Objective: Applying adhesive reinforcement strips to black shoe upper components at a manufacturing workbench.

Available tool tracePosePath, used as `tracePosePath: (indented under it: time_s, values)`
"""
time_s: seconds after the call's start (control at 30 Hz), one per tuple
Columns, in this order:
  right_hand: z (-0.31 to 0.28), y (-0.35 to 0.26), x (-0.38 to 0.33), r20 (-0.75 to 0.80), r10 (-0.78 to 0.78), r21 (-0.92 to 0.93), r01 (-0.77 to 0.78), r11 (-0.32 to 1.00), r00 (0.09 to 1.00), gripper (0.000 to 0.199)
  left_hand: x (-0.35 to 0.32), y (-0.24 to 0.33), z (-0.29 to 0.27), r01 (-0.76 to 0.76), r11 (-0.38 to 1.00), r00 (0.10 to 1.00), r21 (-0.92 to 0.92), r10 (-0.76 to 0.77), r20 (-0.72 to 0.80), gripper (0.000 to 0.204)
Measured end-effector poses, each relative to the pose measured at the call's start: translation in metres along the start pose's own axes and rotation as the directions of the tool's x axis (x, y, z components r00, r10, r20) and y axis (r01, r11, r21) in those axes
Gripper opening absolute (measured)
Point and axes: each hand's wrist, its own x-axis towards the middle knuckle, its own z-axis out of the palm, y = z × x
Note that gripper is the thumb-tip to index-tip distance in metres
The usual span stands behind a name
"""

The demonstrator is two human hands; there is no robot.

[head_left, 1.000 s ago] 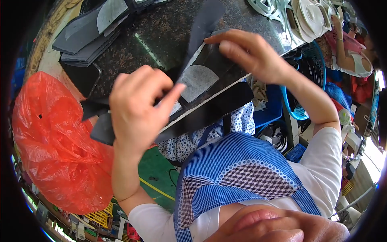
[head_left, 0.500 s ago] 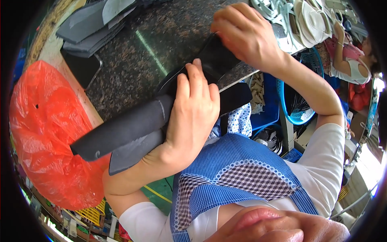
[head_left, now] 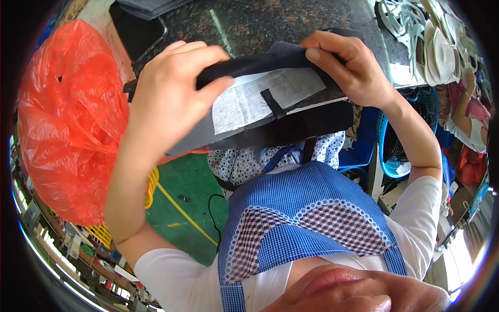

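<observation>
Along the front edge of the speckled dark stone tabletop (head_left: pixel 249 28), a black sheet piece (head_left: pixel 249 65) is folded back. Its inner side shows a whitish fabric backing (head_left: pixel 236 112) and a small black tab (head_left: pixel 271 103). My left hand (head_left: pixel 174 93) curls over the left part of the fold, thumb below and fingers above. At the right end, my right hand (head_left: pixel 356 67) pinches the black edge between thumb and bent fingers. The lower part of the piece hangs past the table edge. Some of its left side is hidden behind my left hand and forearm.
A red plastic bag (head_left: pixel 73 130) bulges at the left. Grey sheets (head_left: pixel 150 6) and a dark flat rounded-corner object (head_left: pixel 136 32) lie far left. Pale straps (head_left: pixel 403 31) and pale curved pieces (head_left: pixel 442 57) sit far right. Below them stands a blue basket (head_left: pixel 383 145); another person (head_left: pixel 473 125) is beyond.
My left hand has moved left and up from the middle of the black piece. The piece has been turned and opened, showing its whitish backing and tab. My right hand has shifted right and lower.
</observation>
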Motion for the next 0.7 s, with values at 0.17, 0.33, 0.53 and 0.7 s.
tracePosePath:
  time_s: [0.17,0.33,0.53,0.7]
  values:
    - [0.015,-0.002,0.009,0.219,-0.395,-0.213,0.439,0.873,0.892,0.024,-0.017,0.003,0.023,-0.434,0.812,0.891,0.391,0.452,0.049,0.010]
    - [0.015,-0.019,0.016,0.207,-0.347,-0.457,0.404,0.793,0.915,0.041,-0.033,-0.013,-0.006,-0.049,0.984,0.994,0.172,0.031,0.107,0.021]
    - [0.077,-0.047,0.043,0.042,-0.374,-0.388,0.360,0.849,0.927,0.039,-0.025,-0.032,-0.015,0.111,0.991,0.974,-0.074,-0.094,0.208,0.025]
    - [0.072,-0.031,0.040,0.074,-0.299,-0.252,0.308,0.917,0.951,0.037,-0.042,-0.035,-0.013,0.138,0.986,0.970,-0.096,-0.115,0.216,0.020]
